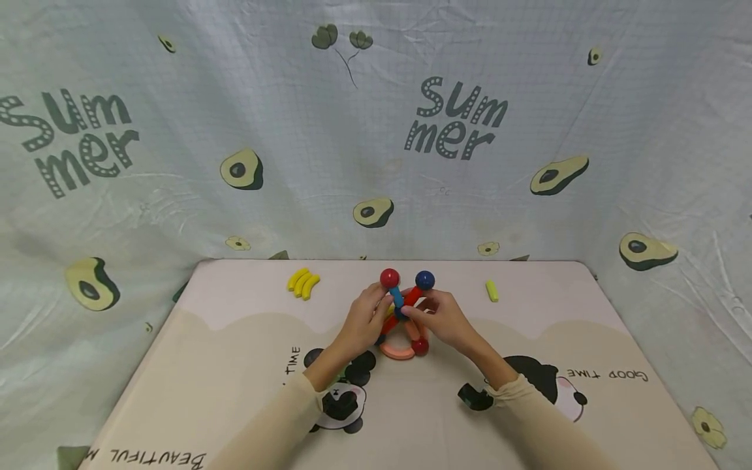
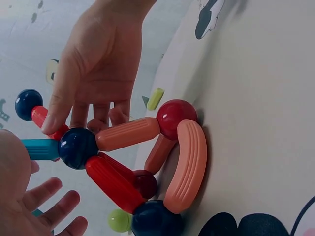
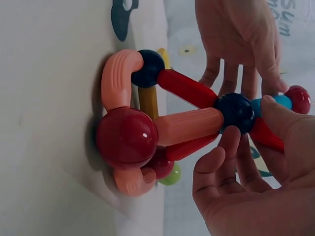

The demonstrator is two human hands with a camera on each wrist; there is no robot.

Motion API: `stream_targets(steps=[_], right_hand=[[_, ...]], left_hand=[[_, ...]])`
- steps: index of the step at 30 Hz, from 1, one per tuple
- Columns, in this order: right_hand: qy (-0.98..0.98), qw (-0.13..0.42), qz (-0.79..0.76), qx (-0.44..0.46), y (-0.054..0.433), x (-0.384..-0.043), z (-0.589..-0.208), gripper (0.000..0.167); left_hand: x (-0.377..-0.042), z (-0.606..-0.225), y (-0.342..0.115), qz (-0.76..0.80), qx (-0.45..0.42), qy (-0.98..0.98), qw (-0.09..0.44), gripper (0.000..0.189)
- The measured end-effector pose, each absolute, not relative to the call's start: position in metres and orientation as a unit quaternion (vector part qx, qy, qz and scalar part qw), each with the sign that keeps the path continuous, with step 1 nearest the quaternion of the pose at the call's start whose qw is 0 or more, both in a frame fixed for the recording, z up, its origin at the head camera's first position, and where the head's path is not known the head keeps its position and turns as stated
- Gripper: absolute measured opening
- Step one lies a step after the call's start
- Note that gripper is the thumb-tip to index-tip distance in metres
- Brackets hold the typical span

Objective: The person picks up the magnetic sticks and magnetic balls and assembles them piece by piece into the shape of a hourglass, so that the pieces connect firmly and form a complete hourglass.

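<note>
A structure of magnetic sticks and balls stands at the table's middle. Its base has an orange curved stick (image 1: 397, 353), a red ball (image 3: 127, 137) and a dark blue ball (image 2: 156, 219). Straight orange and red sticks rise to a dark blue centre ball (image 2: 78, 148). From there a light blue stick (image 1: 396, 297) carries a red ball (image 1: 390, 278), and an upper red stick (image 1: 413, 296) carries a dark blue ball (image 1: 425, 280). My left hand (image 1: 361, 318) pinches the light blue stick. With thumb and fingers, my right hand (image 1: 443, 318) holds the upper red stick beside the centre ball.
Several yellow curved sticks (image 1: 303, 284) lie together at the back left. A yellow-green stick (image 1: 491, 291) lies at the back right. Beside the right forearm is a dark curved piece (image 1: 474, 397). A printed curtain (image 1: 294, 130) hangs behind the table (image 1: 235, 365).
</note>
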State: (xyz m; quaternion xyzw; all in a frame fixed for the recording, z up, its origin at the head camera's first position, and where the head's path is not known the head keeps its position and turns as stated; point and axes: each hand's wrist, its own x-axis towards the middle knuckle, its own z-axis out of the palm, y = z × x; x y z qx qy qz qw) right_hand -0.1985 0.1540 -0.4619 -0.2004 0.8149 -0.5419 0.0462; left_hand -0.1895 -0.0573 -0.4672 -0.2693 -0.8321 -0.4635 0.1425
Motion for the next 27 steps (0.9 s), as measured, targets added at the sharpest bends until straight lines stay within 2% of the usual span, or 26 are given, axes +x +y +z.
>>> stream_targets(steps=[6, 11, 16, 19, 23, 27], right_hand=[[0.812, 0.053, -0.551, -0.186, 0.149, -0.201, -0.463, 0.034], [0.812, 0.058, -0.550, -0.185, 0.148, -0.203, -0.463, 0.032], [0.812, 0.064, -0.550, -0.185, 0.148, -0.203, -0.462, 0.032], [0.811, 0.067, -0.552, -0.182, 0.148, -0.203, -0.462, 0.031], [0.809, 0.071, -0.556, -0.179, 0.148, -0.202, -0.460, 0.031], [0.807, 0.076, -0.558, -0.175, 0.148, -0.203, -0.461, 0.032]], left_hand=[[-0.187, -0.467, -0.059, -0.458, -0.266, -0.838, 0.130, 0.028], [-0.190, -0.465, -0.076, -0.452, -0.242, -0.844, 0.154, 0.031], [-0.207, -0.469, -0.114, -0.409, -0.160, -0.874, 0.210, 0.024], [-0.219, -0.473, -0.139, -0.359, -0.088, -0.902, 0.223, 0.021], [-0.234, -0.475, -0.165, -0.297, -0.017, -0.931, 0.209, 0.021], [-0.245, -0.478, -0.180, -0.236, 0.002, -0.954, 0.182, 0.025]])
